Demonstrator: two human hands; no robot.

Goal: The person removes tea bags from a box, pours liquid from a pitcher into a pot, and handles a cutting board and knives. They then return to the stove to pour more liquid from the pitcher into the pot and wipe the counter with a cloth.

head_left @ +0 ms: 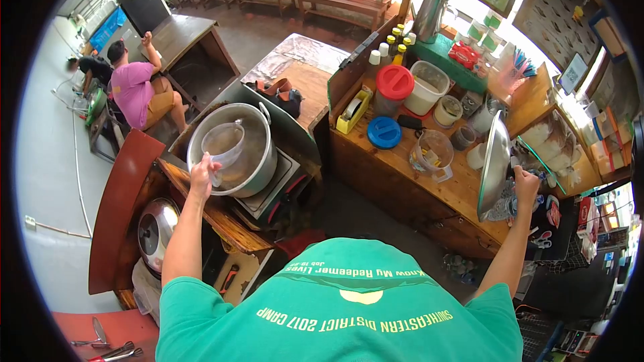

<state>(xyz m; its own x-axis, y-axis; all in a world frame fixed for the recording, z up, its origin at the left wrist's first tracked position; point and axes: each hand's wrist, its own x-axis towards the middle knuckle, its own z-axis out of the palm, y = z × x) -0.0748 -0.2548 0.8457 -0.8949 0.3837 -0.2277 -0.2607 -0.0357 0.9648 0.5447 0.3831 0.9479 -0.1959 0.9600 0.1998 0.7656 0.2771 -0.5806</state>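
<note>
My left hand [202,173] is closed round the handle of a clear plastic pitcher [224,139]. The pitcher is tilted inside the mouth of a large metal pot [264,169], which stands on a stove [270,202]. What liquid the pot or the pitcher holds is hard to make out. Out to the right, my right hand [526,186] grips a round metal pot lid [495,164] by its knob, keeping it on edge above the wooden counter [396,177].
Across the counter stand a red-lidded container [394,83], a blue lid [384,133], a clear tub [430,154], a tape dispenser [353,110] and several bottles [398,53]. A rice cooker [159,229] sits left below. A seated person [134,87] in pink is at the far left.
</note>
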